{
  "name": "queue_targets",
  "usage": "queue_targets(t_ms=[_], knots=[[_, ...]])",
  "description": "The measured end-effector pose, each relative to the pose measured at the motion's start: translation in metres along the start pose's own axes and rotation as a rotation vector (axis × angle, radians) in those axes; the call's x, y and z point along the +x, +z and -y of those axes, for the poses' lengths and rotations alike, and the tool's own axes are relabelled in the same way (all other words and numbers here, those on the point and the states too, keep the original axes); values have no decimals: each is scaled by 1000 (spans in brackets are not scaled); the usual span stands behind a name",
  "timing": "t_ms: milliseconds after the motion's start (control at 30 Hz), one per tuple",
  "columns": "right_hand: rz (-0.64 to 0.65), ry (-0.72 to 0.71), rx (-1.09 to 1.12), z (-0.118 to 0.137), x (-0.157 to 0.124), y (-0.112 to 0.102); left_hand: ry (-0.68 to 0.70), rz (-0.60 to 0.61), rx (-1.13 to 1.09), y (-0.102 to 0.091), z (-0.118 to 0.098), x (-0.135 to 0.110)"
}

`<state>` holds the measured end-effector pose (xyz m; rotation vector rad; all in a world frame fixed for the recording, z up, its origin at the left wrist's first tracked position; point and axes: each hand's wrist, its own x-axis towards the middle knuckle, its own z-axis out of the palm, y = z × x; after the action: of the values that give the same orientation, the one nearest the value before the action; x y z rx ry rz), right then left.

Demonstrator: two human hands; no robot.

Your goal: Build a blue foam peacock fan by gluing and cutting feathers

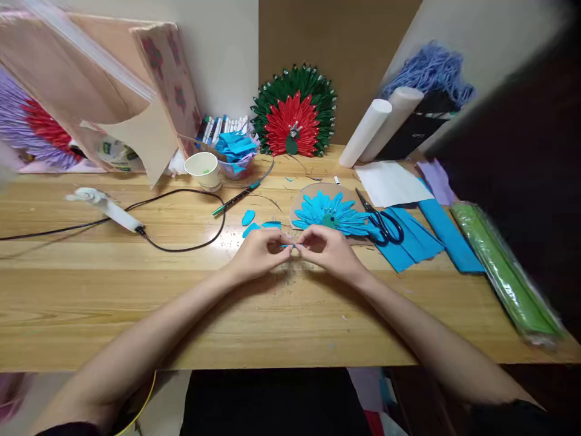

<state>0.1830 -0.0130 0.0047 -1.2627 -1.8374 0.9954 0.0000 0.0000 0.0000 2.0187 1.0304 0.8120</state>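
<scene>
Dark clothing (272,402), six o'clock, at the table's near edge; two bare forearms reach from it toward centre.

Left hand (258,251): thumb and forefinger pinched narrow on a blue scrap (287,245). Right hand (330,249): likewise pinched, at the scrap's other end. Scrap: at clock centre, largely hidden by fingertips, above the table.

Risks, as judged: the scrap, seemingly thin paper, could tear if the two pinches pull apart, or crease if squeezed unevenly. Blue petals (248,218), ten o'clock, just beyond the left hand, could scatter if the knuckles brush them. The blue peacock (313,212), two o'clock, could be crushed by the right hand drifting forward. The glue gun (106,209), nine o'clock, could be dragged by a snag on its cord (181,190).

Surface: wooden table (136,309), specked with trimmings. Pen (236,198) and cup (203,172), ten; scissors (385,227) and blue paper (413,239), three; green pack (503,266), three, farther out.

Room: red-and-green peacock (295,115), twelve, beside a brown panel (340,36); tub (236,166) of blue pieces, eleven; white rolls (367,133) and blue yarn (431,72), between one and two.
</scene>
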Motion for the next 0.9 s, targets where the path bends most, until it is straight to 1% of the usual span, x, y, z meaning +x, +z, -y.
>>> queue_targets(t_ms=[167, 333, 433, 500, 567, 633, 700, 767, 900], knots=[[24, 91, 28, -1, 2, 1, 38, -20, 44, 1, -1, -2], [7, 129, 51, -3, 4, -6, -36, -39, -33, -2, 3, 0], [-61, 111, 64, -4, 6, -12, -102, -68, -56, -6, 4, 2], [-99, 64, 104, -3, 6, -13, -127, -67, -64, -7, 4, 2], [-74, 11, 150, -2, 5, -11, -138, -43, -80, -6, 3, 2], [-17, -12, 175, 0, 3, -6, -142, -12, -99, -5, 1, 2], [7, 3, 197, 0, 2, -1, -147, 11, -107, -4, 0, 2], [-9, 26, 232, -1, 3, 2, -164, 15, -109, -4, 1, 2], [-30, 68, 268, -4, 6, 0, -208, -10, -100, -7, 5, 4]])
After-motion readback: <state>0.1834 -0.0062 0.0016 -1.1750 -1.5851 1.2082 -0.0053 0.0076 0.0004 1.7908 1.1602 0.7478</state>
